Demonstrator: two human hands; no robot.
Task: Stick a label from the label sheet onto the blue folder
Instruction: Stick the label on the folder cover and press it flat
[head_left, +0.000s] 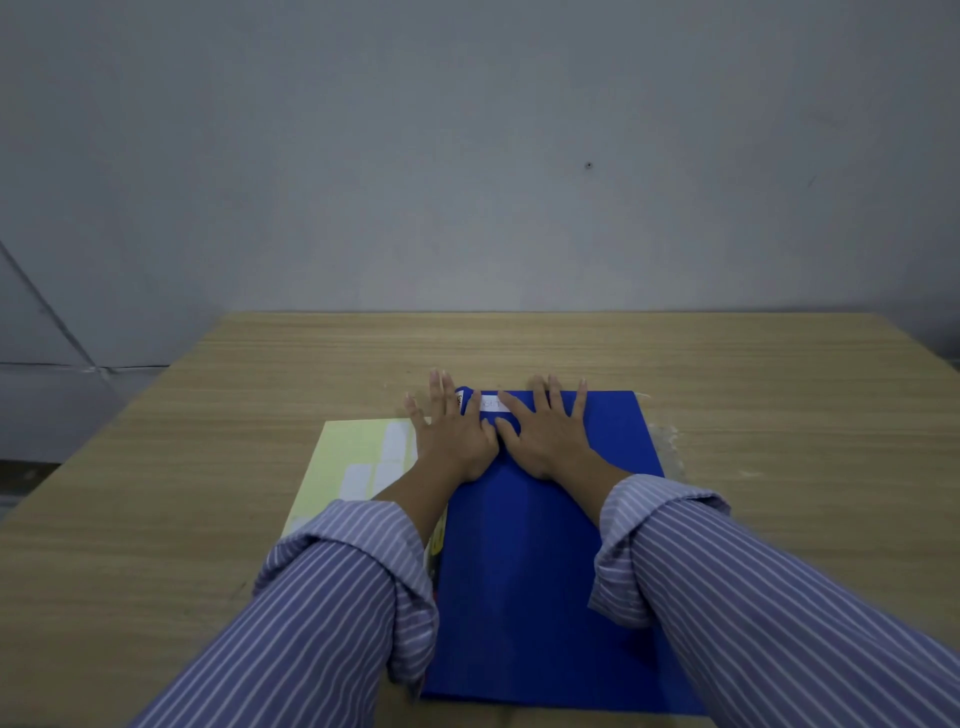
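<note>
1. Blue folder (540, 545), smooth and rectangular, lay on the wood-grain table (779, 415).
2. My left hand (452, 431) and right hand (550, 436) pressed flat, fingers spread, grasping nothing.
3. A white label (493, 403) sat between them; the pale yellow label sheet (353, 457) lay left.
</note>
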